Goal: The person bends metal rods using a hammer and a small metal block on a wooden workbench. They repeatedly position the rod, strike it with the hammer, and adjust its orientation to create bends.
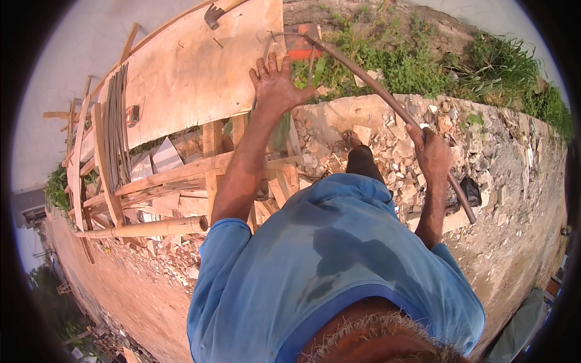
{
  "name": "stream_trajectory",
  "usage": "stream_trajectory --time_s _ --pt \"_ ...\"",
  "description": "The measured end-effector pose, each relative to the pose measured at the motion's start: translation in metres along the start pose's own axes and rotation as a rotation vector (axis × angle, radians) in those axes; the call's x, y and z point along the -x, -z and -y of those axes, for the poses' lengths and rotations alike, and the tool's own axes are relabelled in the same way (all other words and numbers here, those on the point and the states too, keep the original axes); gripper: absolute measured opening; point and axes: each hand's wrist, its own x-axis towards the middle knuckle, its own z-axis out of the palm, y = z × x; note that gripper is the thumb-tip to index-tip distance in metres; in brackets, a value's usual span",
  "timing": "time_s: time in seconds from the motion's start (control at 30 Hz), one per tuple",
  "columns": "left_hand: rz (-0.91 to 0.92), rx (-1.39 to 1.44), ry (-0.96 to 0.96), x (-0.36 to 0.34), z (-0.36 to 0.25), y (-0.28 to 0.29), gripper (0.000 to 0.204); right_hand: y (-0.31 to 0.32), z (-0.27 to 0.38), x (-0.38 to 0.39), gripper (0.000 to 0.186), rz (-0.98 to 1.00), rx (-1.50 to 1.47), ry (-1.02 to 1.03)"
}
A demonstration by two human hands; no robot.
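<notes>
The right hand (434,156) grasped a metal pipe (376,86); the left hand (278,89) was spread open. One steel rod (288,33) was already bent; straight rods (115,124) apparently waited.

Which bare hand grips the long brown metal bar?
The bare right hand, curled around the long brown metal bar; the bare left hand is spread open.

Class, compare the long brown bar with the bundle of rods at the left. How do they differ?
The brown bar is a single, thicker piece; the bundle of rods has many thin ones. The right hand grips the bar, while the rods lie untouched. The bar slants down rightward across the picture; the rods run nearly straight up and down in it. Both are long and slender.
</notes>
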Motion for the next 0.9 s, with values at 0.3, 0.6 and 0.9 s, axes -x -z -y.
stream_trajectory --time_s 0.3,0.6,0.9 --pt "0.017 0.007 0.009 -0.003 -0.005 0.005 0.069 0.001 -0.009 -0.01 0.071 0.0 -0.019 0.056" --pt "-0.035 0.207 -0.075 -0.002 0.007 -0.002 0.047 -0.004 -0.003 0.001 0.072 -0.019 -0.008 0.056" --pt "-0.034 0.237 -0.089 -0.005 0.014 -0.004 0.037 -0.004 0.014 0.022 0.069 -0.014 -0.052 0.0"
